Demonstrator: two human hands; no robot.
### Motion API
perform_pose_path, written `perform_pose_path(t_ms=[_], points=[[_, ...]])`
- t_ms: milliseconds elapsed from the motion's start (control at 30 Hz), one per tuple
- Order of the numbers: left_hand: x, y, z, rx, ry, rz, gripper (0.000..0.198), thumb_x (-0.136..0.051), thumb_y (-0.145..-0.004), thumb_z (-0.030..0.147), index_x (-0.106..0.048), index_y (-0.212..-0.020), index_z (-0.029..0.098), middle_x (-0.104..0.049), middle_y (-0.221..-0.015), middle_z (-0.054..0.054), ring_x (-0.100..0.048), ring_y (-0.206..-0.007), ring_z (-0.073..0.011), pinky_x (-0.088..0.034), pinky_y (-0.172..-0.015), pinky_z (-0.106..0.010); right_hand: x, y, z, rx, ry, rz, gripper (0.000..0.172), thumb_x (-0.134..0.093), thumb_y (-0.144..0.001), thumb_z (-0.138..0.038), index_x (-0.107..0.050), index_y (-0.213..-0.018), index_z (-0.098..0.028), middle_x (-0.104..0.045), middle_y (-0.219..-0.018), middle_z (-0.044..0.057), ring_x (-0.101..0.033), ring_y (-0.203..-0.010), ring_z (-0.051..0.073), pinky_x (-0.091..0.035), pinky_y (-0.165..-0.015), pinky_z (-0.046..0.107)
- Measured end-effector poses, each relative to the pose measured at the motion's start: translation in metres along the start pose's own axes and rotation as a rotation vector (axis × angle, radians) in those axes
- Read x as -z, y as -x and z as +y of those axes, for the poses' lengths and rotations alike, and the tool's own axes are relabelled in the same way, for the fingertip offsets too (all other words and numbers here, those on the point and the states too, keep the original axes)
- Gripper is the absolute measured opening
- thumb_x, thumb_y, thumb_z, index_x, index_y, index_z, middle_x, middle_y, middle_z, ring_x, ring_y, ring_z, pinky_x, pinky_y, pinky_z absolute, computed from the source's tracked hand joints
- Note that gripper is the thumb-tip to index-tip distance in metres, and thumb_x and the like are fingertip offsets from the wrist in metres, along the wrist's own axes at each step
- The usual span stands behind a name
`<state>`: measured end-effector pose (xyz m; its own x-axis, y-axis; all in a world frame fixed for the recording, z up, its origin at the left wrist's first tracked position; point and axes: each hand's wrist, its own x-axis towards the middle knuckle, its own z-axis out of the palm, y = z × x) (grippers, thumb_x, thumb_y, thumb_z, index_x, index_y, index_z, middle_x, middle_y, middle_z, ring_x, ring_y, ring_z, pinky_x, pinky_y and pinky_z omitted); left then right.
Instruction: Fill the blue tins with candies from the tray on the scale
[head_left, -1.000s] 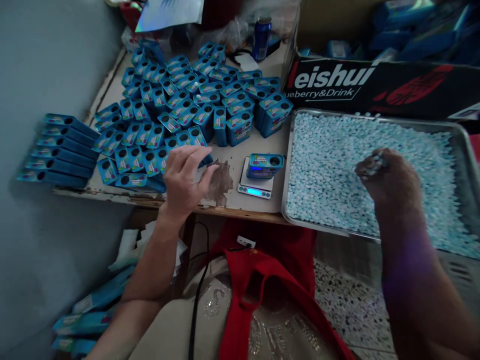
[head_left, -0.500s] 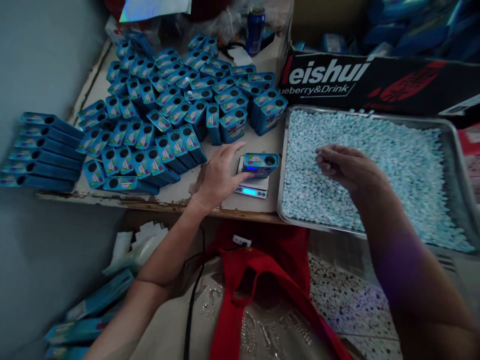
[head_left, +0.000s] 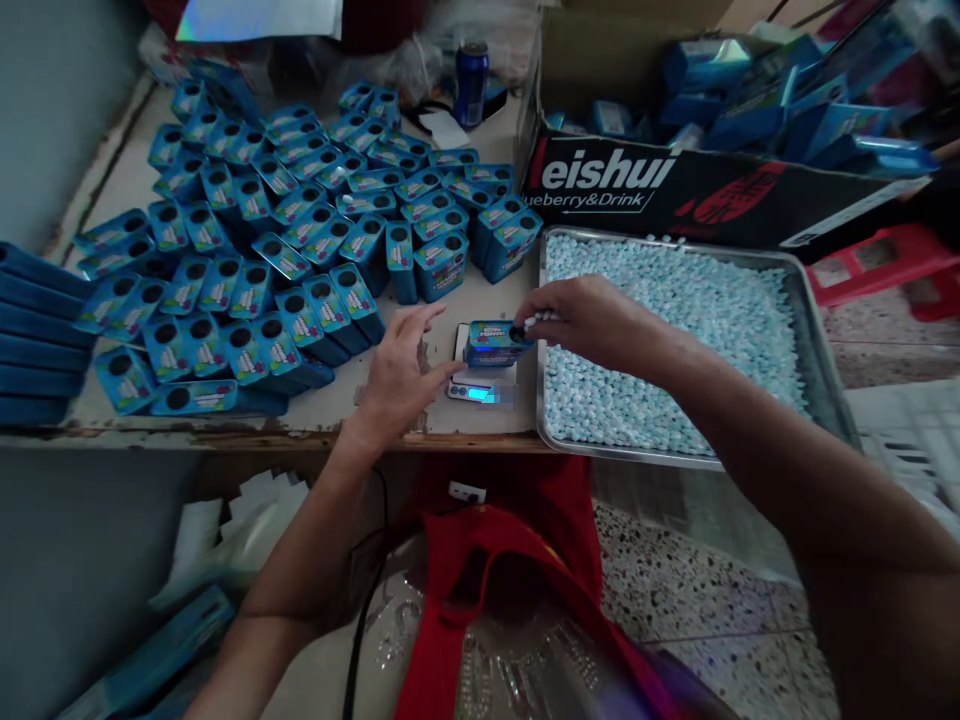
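Observation:
On a small digital scale (head_left: 459, 393) with a lit display stands a blue tin (head_left: 495, 345) that has a round hole in its top. My left hand (head_left: 401, 365) is just left of it, fingers spread, with the thumb tip at the scale's edge; I cannot tell whether it touches the tin. Pinched in my right hand (head_left: 577, 312) are several small white candies (head_left: 541, 320), held right at the tin's hole. Behind that hand a metal tray (head_left: 541, 390) is spread with pale blue and white candies (head_left: 637, 400).
Many blue tins (head_left: 307, 215) with holes in their tops crowd the left of the table. A black cardboard box (head_left: 600, 180) holding more blue packages stands behind the tray. A blue can (head_left: 471, 85) is at the back, and a red plastic piece (head_left: 885, 265) lies right.
My right hand has moved left from above the candy tray to the tin's hole, carrying candies. My left hand stays beside the scale. The whole view has shifted toward the right.

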<state>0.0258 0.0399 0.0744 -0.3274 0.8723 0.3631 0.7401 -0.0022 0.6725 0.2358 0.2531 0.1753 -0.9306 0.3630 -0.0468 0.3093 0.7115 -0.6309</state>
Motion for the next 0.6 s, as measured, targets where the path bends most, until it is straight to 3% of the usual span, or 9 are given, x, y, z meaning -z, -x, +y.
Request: perform_pose_path(t_ms=[133, 233, 367, 467, 533, 600], points=[[0.001, 0.003, -0.010, -0.031, 0.020, -0.030, 0.082, -0.098, -0.093, 0.044, -0.058, -0.162, 0.025, -0.063, -0.151, -0.014, -0.073, -0.118, -0.0276, -0.065, -0.114, -0.047, -0.002, -0.004, -0.001, -0.043, -0.078, -0.006, 0.001, -0.088, -0.090, -0.030, -0.088, -0.089, -0.030, -0.066, -0.071, -0.002, -0.065, -0.074, 0.019, -0.045, -0.073, 0.031], [0.000, 0.002, -0.012, -0.032, 0.043, -0.045, 0.081, -0.095, -0.097, 0.050, -0.056, -0.164, 0.025, -0.062, -0.151, -0.014, -0.073, -0.119, -0.0276, -0.064, -0.115, -0.049, -0.002, -0.003, -0.005, -0.085, -0.183, 0.005, 0.008, -0.093, -0.083, -0.023, -0.087, -0.084, -0.027, -0.062, -0.068, -0.002, -0.063, -0.070, 0.018, -0.044, -0.070, 0.031], [0.002, 0.001, -0.008, -0.006, 0.068, -0.043, 0.076, -0.091, -0.100, 0.056, -0.059, -0.161, 0.024, -0.064, -0.150, -0.015, -0.074, -0.120, -0.0281, -0.065, -0.114, -0.048, 0.004, 0.006, -0.003, -0.212, -0.315, 0.045, 0.010, -0.094, -0.083, -0.032, -0.085, -0.084, -0.026, -0.062, -0.065, -0.002, -0.061, -0.064, 0.017, -0.046, -0.064, 0.031], [0.010, 0.001, -0.004, -0.003, 0.085, -0.016, 0.072, -0.092, -0.099, 0.050, -0.062, -0.159, 0.024, -0.065, -0.150, -0.014, -0.074, -0.122, -0.0287, -0.066, -0.113, -0.048, 0.008, 0.027, 0.019, -0.391, -0.525, 0.225, 0.020, -0.094, -0.080, -0.034, -0.084, -0.093, -0.022, -0.069, -0.071, 0.000, -0.060, -0.065, 0.016, -0.050, -0.066, 0.031], [0.016, 0.001, 0.000, 0.014, 0.070, -0.001, 0.069, -0.093, -0.098, 0.042, -0.063, -0.157, 0.025, -0.068, -0.148, -0.013, -0.074, -0.124, -0.0295, -0.066, -0.113, -0.048, 0.007, 0.048, 0.040, -0.557, -0.642, 0.392, 0.024, -0.095, -0.074, -0.027, -0.080, -0.092, -0.019, -0.070, -0.075, 0.001, -0.060, -0.069, 0.014, -0.050, -0.068, 0.029], [0.021, -0.001, 0.005, 0.032, 0.035, 0.001, 0.067, -0.094, -0.096, 0.033, -0.065, -0.155, 0.026, -0.070, -0.145, -0.012, -0.074, -0.126, -0.0303, -0.066, -0.114, -0.048, 0.004, 0.070, 0.061, -0.741, -0.689, 0.470, 0.024, -0.093, -0.072, -0.020, -0.077, -0.089, -0.018, -0.068, -0.075, 0.001, -0.060, -0.072, 0.013, -0.050, -0.070, 0.026]])
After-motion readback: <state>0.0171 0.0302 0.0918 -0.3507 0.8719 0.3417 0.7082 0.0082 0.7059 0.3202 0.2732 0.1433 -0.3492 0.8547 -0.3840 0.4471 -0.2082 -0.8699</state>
